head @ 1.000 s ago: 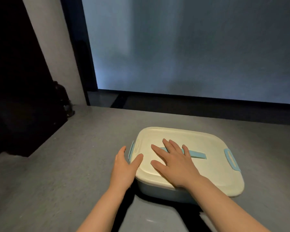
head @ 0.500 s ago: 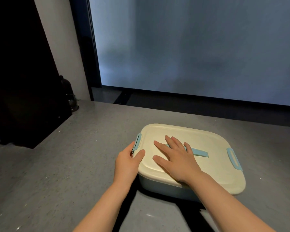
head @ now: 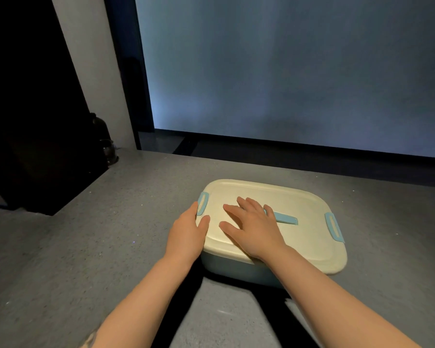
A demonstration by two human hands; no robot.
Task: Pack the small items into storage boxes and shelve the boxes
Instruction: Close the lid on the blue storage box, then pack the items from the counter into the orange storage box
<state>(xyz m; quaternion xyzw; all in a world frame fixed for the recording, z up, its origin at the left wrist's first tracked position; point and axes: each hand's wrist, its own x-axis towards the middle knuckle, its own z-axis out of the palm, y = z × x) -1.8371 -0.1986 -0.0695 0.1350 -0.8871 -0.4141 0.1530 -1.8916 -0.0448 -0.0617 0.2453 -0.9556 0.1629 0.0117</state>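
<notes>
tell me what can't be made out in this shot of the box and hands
Head view only:
- Contents of the storage box: hidden by its shut cream lid.
- Part of the blue handle: covered by the right hand.
- Left hand fingertips: hidden behind the hand at the left clip.
- Dark objects far left: too dim to identify.

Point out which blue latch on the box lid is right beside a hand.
The blue latch at the lid's left end: the left hand rests against it. The other latch, at the right end, has no hand near.
</notes>
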